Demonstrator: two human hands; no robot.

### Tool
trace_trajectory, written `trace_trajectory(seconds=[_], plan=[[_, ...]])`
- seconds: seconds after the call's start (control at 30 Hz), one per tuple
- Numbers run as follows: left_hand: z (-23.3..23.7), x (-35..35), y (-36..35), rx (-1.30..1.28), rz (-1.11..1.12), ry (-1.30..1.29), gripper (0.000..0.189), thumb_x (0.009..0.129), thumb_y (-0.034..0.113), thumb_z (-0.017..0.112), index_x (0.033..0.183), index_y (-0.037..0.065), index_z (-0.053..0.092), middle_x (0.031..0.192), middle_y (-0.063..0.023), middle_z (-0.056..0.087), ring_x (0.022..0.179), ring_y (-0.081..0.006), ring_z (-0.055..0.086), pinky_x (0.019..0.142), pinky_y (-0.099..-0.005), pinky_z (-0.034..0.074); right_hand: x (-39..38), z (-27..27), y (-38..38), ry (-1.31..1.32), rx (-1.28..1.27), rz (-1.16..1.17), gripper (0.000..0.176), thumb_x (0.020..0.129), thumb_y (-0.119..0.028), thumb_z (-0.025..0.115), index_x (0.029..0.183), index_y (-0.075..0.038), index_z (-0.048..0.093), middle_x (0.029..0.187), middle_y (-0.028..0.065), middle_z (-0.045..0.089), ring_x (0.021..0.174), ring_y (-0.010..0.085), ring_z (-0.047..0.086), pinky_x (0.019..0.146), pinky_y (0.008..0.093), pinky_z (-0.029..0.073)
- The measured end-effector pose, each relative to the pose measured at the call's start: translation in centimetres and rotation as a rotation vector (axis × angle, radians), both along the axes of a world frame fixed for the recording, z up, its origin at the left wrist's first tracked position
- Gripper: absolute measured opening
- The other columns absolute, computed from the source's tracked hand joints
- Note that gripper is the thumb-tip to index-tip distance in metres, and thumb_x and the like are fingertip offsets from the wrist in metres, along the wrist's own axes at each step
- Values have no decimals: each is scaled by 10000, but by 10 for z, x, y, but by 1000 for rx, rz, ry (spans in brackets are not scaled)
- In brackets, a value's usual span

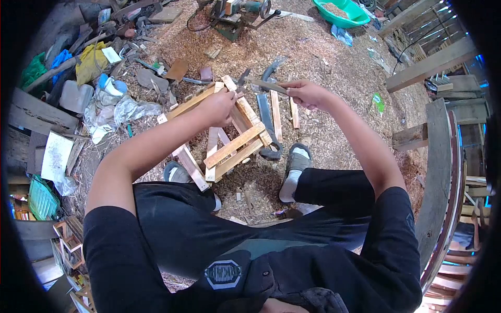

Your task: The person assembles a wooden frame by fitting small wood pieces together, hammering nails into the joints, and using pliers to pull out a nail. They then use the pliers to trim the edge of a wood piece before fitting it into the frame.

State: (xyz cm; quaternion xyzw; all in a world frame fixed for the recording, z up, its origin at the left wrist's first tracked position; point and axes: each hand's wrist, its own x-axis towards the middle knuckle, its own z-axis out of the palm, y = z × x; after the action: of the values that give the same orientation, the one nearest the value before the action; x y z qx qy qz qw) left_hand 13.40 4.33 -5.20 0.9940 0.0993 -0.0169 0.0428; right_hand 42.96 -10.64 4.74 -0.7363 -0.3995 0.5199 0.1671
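My right hand (307, 95) is closed around the handle of a hammer (267, 85), whose dark head is over the upper end of a small wooden frame (244, 147). The frame is made of pale slats and stands tilted on the ground between my feet. My left hand (218, 108) is closed on the top of this frame, close to the hammer head. Whether a nail is between its fingertips is too small to tell. Beside the frame lie loose wooden strips (276, 116) and a dark flat strip (264, 112).
Wood shavings (334, 68) cover the ground. A power tool (232, 18) stands at the back, with a green basin (342, 13) to its right. Plastic bags (112, 112) and scrap are piled on the left. A wooden beam (436, 161) runs along the right.
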Motion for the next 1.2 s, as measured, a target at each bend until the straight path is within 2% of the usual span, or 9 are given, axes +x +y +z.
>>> trace_trajectory(seconds=[0.1,0.2,0.27,0.4,0.47,0.57,0.67,0.97,1.2], plan=[[3,0,-2,0,19,16,565,763,202,703,1235,-101,642,1149,-196,642,1059,-377,619,919,-449,586,6,-3,4,10,-28,67,504,1072,-178,513,1564,-281,551,712,-39,523,491,56,377,425,247,312],[3,1,-2,6,25,15,541,760,206,709,1210,-88,648,1145,-192,642,1062,-374,617,921,-453,586,8,-4,5,37,13,-16,502,1074,-173,515,1563,-283,553,708,-41,522,493,55,381,427,249,308],[3,0,-1,20,19,25,534,759,211,715,1201,-82,650,1144,-189,641,1065,-371,617,923,-454,586,7,1,6,2,-45,109,503,1073,-174,526,1560,-297,556,714,-45,517,500,56,380,430,251,304],[6,0,-5,7,17,-6,560,755,223,728,1220,-79,648,1148,-186,643,1087,-369,616,938,-450,585,5,0,6,4,-16,8,501,1074,-175,533,1559,-296,556,704,-47,512,501,56,380,432,256,306],[9,-1,-5,15,25,1,572,754,226,731,1230,-80,647,1155,-186,641,1095,-369,616,945,-448,583,2,2,5,-53,-20,130,497,1076,-175,533,1562,-278,555,705,-44,516,501,58,385,435,258,316],[10,0,-4,-16,33,38,605,756,231,730,1263,-84,639,1177,-193,635,1110,-369,610,957,-442,580,11,-10,4,63,8,39,492,1081,-173,533,1562,-272,554,698,-43,516,502,62,393,440,259,325],[4,-3,-3,-11,22,11,621,757,235,727,1273,-97,635,1189,-199,629,1116,-369,604,968,-439,571,3,-5,-2,-3,3,117,499,1078,-180,538,1566,-284,549,703,-42,515,507,64,386,448,250,320],[8,-3,-6,-54,21,-35,612,751,230,730,1251,-111,640,1181,-195,628,1114,-364,601,978,-437,557,13,-21,-1,58,40,33,521,1059,-164,528,1564,-289,554,706,-49,524,502,64,390,442,263,337],[8,-1,-5,-27,23,9,637,749,238,731,1277,-102,623,1202,-196,625,1111,-365,602,966,-440,567,14,-18,-3,31,35,77,510,1069,-197,523,1561,-328,553,717,-48,528,529,66,415,466,269,358]])
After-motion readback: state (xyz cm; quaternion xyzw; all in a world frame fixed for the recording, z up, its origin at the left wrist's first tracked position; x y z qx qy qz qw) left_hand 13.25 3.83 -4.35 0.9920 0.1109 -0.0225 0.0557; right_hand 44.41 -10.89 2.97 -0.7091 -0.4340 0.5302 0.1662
